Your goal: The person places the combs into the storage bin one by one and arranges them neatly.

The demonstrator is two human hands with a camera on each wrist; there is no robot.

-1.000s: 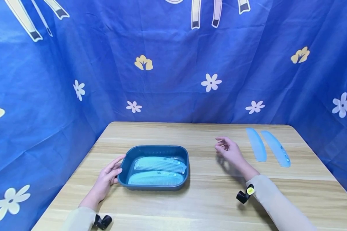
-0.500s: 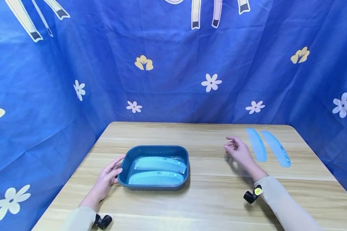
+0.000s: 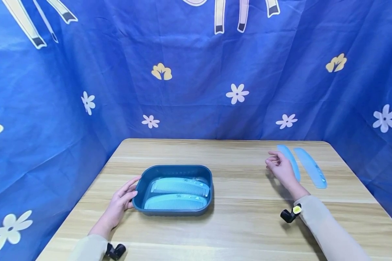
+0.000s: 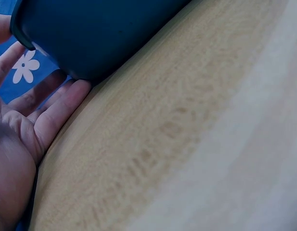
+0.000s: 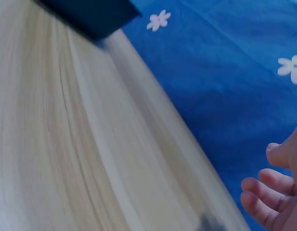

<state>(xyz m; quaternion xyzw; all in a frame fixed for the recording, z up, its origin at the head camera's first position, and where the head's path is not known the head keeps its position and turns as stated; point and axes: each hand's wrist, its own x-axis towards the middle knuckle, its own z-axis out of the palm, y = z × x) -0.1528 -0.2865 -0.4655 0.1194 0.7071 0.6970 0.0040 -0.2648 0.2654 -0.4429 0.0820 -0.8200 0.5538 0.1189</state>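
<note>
My left hand (image 3: 120, 199) rests against the left end of a dark teal plastic basin (image 3: 173, 212). In the left wrist view, its fingers (image 4: 59, 108) reach to the outer wall and lower corner of the basin. Inside lie two light blue combs, a back comb (image 3: 179, 185) and a front comb (image 3: 176, 201), teeth toward me. My right hand (image 3: 282, 170) hovers over the table's right side with nothing in it, fingers loosely bent. It partly covers a blue comb (image 3: 291, 163); another comb (image 3: 311, 168) lies just beyond it, to the right.
The pale wood-grain table (image 3: 241, 224) holds all of this. A blue curtain (image 3: 196, 54) with printed flowers rises behind its far edge and along both sides. Small black cameras (image 3: 115, 251) are strapped to both wrists.
My right hand has moved rightward from mid-table to the two loose combs, now overlapping the nearer one. The left hand, basin and combs stay put.
</note>
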